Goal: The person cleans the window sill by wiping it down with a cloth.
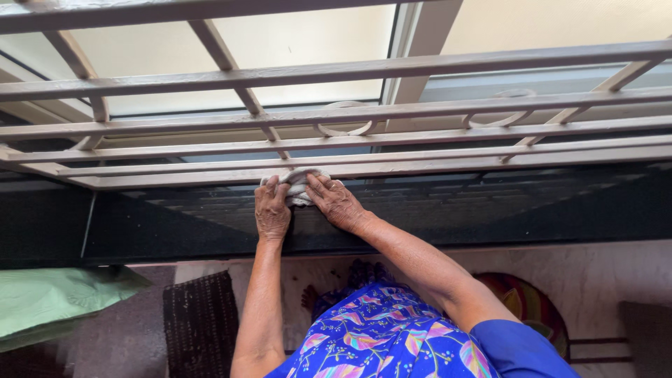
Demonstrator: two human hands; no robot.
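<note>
1. Pale cloth (297, 183) is lying bunched on the dark sill (490, 210), just below the window grille (336, 112).
2. Left hand (271, 210) and right hand (334, 201) are pressing on it, fingers (316, 183) curled, gripping the cloth.
3. A brown mat (201, 322) is lying on the floor, near left.

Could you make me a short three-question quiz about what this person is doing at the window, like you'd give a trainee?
1. True or false: both hands press on the crumpled pale grey cloth.
2. Where does the cloth lie? A) on the green plastic sheet B) at the lowest bar of the beige metal window grille, above the dark stone sill C) on the dark woven floor mat
3. Fill in: the left hand sits to the ___ of the right hand in the picture.

Key: 1 true; 2 B; 3 left.
</note>
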